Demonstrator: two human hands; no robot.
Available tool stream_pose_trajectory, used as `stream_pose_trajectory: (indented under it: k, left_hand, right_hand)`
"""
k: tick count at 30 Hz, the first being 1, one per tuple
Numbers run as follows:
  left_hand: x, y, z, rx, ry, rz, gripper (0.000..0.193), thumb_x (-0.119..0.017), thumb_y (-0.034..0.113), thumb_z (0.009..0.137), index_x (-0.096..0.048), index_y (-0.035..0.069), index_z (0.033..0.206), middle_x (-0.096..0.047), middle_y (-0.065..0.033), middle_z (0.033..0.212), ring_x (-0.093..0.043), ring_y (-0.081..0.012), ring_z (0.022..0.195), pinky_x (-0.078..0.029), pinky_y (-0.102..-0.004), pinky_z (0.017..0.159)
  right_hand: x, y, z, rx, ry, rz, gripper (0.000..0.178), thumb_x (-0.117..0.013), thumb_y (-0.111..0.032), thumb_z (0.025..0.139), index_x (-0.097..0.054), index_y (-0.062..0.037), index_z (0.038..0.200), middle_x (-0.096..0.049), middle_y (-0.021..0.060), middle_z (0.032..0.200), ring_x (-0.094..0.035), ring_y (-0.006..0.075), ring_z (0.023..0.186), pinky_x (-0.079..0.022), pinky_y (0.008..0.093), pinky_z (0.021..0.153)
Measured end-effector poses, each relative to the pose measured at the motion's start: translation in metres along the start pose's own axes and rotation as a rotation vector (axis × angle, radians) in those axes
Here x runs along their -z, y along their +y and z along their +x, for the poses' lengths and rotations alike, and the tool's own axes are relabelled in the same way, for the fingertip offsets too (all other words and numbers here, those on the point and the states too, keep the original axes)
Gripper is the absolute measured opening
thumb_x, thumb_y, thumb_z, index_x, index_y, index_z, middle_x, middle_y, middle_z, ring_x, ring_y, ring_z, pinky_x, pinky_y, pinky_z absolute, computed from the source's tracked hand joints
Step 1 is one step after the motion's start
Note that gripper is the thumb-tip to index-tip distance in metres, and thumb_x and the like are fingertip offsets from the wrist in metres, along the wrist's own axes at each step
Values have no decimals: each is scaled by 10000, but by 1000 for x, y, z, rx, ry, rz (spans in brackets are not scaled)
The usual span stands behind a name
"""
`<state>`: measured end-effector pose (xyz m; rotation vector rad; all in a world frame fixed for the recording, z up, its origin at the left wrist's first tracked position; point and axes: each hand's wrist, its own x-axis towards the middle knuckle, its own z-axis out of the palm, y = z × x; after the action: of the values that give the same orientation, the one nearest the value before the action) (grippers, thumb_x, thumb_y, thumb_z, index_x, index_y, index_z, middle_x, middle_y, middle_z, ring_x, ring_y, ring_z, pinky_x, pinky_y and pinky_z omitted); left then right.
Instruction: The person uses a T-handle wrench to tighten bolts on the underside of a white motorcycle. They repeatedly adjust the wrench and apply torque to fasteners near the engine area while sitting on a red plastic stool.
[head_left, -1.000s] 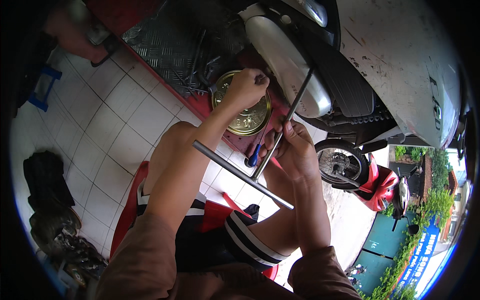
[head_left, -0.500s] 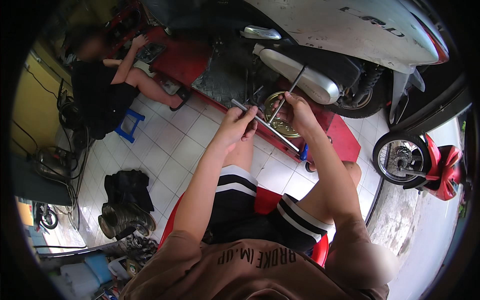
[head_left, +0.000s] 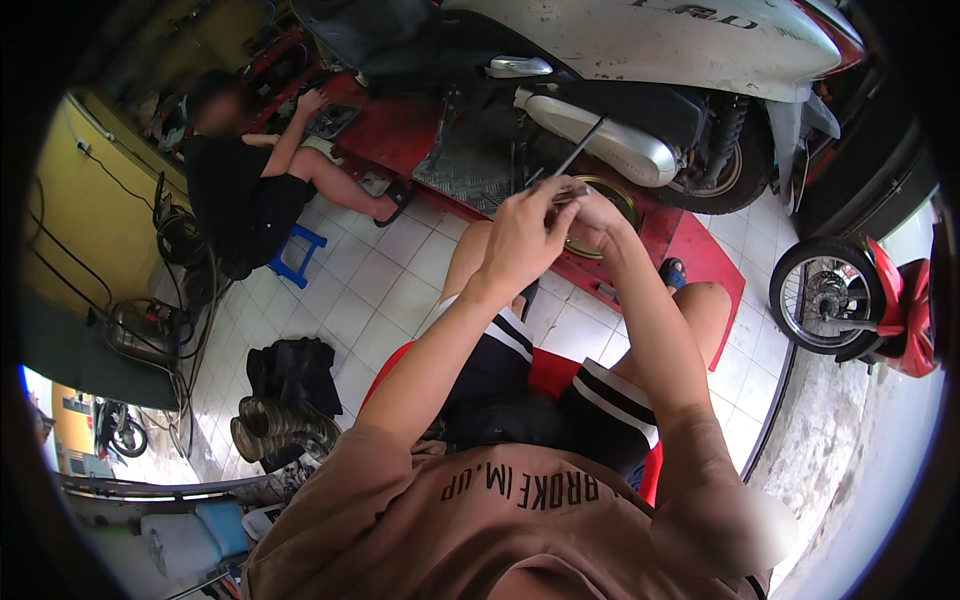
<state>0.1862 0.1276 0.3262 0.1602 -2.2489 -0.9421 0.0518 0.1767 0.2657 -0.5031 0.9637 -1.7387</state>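
Note:
Close together in front of my knees, my left hand point(head_left: 528, 228) and my right hand point(head_left: 598, 216) are both closed around a metal T-handle wrench. The wrench's dark shaft point(head_left: 584, 145) sticks out above my fingers, slanting up and right. My fingers mostly hide its crossbar. Just behind my right hand lies a round gold-coloured dish point(head_left: 626, 203) on a red platform point(head_left: 712, 275). Above it stands a silver scooter point(head_left: 640, 50) with a pale, elongated engine cover point(head_left: 605, 138) facing me.
At the left, another person point(head_left: 235, 190) in black sits on a blue stool point(head_left: 297, 256). A red motorcycle point(head_left: 905, 325) stands at the right. Black cloth-like material point(head_left: 290, 372) lies on the white-tiled floor point(head_left: 365, 300). Hoses and cables run along the yellow wall point(head_left: 75, 225).
My left hand has moved up and right to meet my right hand. The wrench's crossbar, plainly visible before, is now mostly covered. The view has shifted slightly.

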Motion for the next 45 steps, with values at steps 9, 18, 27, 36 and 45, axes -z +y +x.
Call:
stream_pose_trajectory:
  k: [9, 18, 27, 36, 45]
  left_hand:
    - [-7, -76, -34, 491, -9, 84, 442, -606, 108, 813, -501, -72, 1203, -653, -171, 702, -651, -282, 634, -505, -353, 607]
    - [23, -27, -37, 236, -485, 462, 643, -678, 279, 790, -440, 60, 1346, -684, -176, 808, -660, -330, 840, -458, -387, 877]
    - [25, -35, -20, 265, -663, 143, 498, -602, 281, 863, -506, -13, 1254, -652, -155, 720, -585, -262, 637, -465, -354, 662]
    - [32, -28, -22, 184, -411, -44, 579, -651, 224, 830, -436, 20, 1328, -607, -128, 627, -561, -272, 566, -464, -361, 638]
    - [35, -33, -20, 178, -290, -18, 506, -643, 280, 826, -526, 43, 1258, -657, -193, 779, -654, -335, 778, -492, -409, 741]
  right_hand:
    - [22, 5, 14, 13, -201, 28, 185, -584, -179, 909, -588, 5, 930, -550, 12, 686, -486, 94, 583, -405, 204, 527]
    - [22, 6, 15, 49, -131, 5, 197, -558, -204, 929, -568, -7, 934, -528, -6, 690, -462, 84, 566, -386, 203, 506]
    - [26, 14, 23, 119, -61, 80, 187, -549, -185, 933, -552, -1, 968, -496, -3, 670, -436, 84, 573, -387, 203, 530]
    - [26, 6, 20, 160, -5, 34, 205, -549, -189, 932, -553, 3, 1002, -510, -3, 679, -446, 83, 576, -381, 206, 531]
    - [29, 19, 36, 116, 36, -60, 209, -567, -184, 923, -548, 6, 1007, -492, -1, 687, -419, 92, 581, -334, 205, 525]
